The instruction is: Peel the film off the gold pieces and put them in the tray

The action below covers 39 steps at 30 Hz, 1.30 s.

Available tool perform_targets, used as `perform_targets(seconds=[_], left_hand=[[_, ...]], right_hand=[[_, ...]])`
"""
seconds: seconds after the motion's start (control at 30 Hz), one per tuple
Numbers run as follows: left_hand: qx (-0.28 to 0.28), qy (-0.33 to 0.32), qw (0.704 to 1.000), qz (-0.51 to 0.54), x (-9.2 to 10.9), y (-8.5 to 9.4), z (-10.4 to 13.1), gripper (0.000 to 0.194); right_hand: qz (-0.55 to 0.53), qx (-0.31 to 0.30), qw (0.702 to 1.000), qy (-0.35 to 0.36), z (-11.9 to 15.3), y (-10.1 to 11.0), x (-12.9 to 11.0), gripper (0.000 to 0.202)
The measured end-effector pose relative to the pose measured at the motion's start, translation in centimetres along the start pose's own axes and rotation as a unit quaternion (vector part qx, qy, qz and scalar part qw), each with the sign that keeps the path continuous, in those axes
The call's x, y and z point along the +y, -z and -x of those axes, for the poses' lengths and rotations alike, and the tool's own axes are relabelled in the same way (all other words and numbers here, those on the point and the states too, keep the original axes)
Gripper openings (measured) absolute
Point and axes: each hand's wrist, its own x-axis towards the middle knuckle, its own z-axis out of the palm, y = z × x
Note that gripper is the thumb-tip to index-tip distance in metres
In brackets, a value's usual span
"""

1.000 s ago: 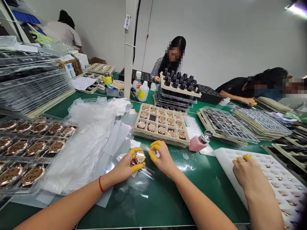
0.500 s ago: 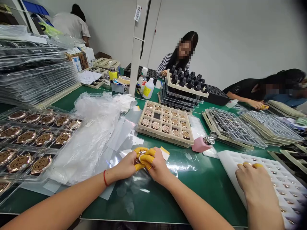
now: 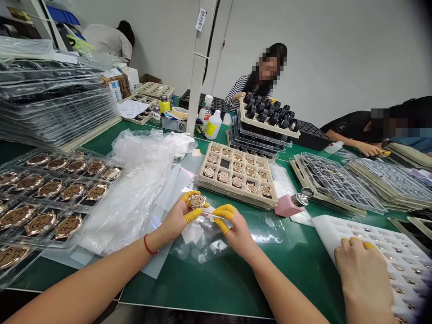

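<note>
My left hand (image 3: 182, 213), yellow cots on its fingertips, is closed on a rose-gold watch case (image 3: 197, 201), dark markings facing up. Close by on the right, my right hand (image 3: 232, 222), also in yellow finger cots, pinches a thin pale strip (image 3: 209, 215) whose far end reaches to the watch case; its exact kind is unclear. Below both hands a clear plastic sheet (image 3: 263, 234) lies on the green table. Beyond them stands a beige tray (image 3: 236, 195) of similar watch cases, with one compartment showing only its dark bottom.
Clear trays of watch cases (image 3: 50, 189) and crumpled plastic bags (image 3: 135, 180) lie left. A pink pump bottle (image 3: 286, 205) stands right of the beige tray. At far right, another person's hand (image 3: 362, 270) rests over a white foam tray (image 3: 324, 225). Other people work beyond.
My hands have moved apart from being clasped around the watch case. It now shows in my left hand, and my right has drawn rightward with the thin strip.
</note>
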Motion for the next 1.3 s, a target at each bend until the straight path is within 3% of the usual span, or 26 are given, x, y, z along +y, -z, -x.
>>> perform_targets(seconds=[0.07,0.13,0.23,0.33,0.37,0.43,0.5,0.53,0.63,0.7,0.77,0.87,0.93,1.0,1.07,1.17,1.3], left_hand=[[-0.006,0.005,1.0,0.012,0.0,0.1,0.1,0.044],[0.002,0.006,1.0,0.014,0.1,0.2,-0.1,0.04],[0.028,-0.005,1.0,-0.009,0.2,0.1,-0.5,0.041],[0.032,-0.017,0.997,-0.065,0.0,0.1,-0.5,0.052],[0.023,-0.028,0.995,-0.098,-0.2,0.1,-0.3,0.053],[-0.008,-0.071,0.981,-0.182,-0.6,0.4,0.2,0.049],[-0.047,-0.137,0.952,-0.268,-1.1,0.8,0.9,0.046],[-0.067,-0.174,0.934,-0.305,-1.3,1.1,1.2,0.045],[-0.113,-0.246,0.88,-0.391,-1.7,1.6,1.4,0.043],[-0.121,-0.237,0.865,-0.425,-1.9,1.6,1.2,0.04],[-0.108,-0.203,0.876,-0.423,-1.9,1.4,1.0,0.04],[-0.051,-0.148,0.922,-0.353,-1.4,0.8,0.8,0.043],[-0.017,-0.115,0.946,-0.304,-1.0,0.4,0.8,0.044],[-0.002,-0.099,0.953,-0.286,-0.6,0.1,0.9,0.043],[0.005,-0.099,0.952,-0.289,-0.4,0.1,0.9,0.042],[0.009,-0.107,0.95,-0.294,-0.5,0.3,0.9,0.041],[0.01,-0.106,0.951,-0.289,-0.6,0.4,0.9,0.044]], right_hand=[[0.013,0.037,0.998,0.048,0.0,0.3,-0.2,0.018],[0.029,0.025,0.992,0.12,-0.1,0.8,-0.9,0.021],[0.032,-0.076,0.976,0.203,-0.2,1.6,-2.4,0.017],[-0.046,-0.156,0.964,0.208,-0.4,2.0,-2.9,0.031],[-0.076,-0.148,0.968,0.188,-0.4,2.1,-2.6,0.037],[-0.095,-0.065,0.989,0.093,-0.4,2.0,-1.4,0.038],[-0.077,0.03,0.995,-0.064,-0.4,1.9,0.1,0.035],[-0.082,0.047,0.985,-0.146,-0.4,1.8,0.9,0.035],[-0.217,-0.013,0.926,-0.308,-0.7,1.5,2.1,0.047],[-0.321,-0.036,0.891,-0.319,-0.8,1.2,2.0,0.046],[-0.36,-0.012,0.886,-0.293,-0.8,0.9,1.7,0.044],[-0.311,0.01,0.911,-0.271,-0.5,0.6,1.2,0.048],[-0.211,0.045,0.95,-0.226,-0.2,0.5,0.9,0.05],[-0.093,0.092,0.981,-0.144,0.0,0.6,0.5,0.05],[-0.038,0.084,0.992,-0.089,0.1,0.7,0.2,0.047],[-0.1,-0.007,0.982,-0.16,0.0,0.6,0.1,0.039],[-0.279,-0.069,0.917,-0.278,-0.1,0.2,0.3,0.04]])
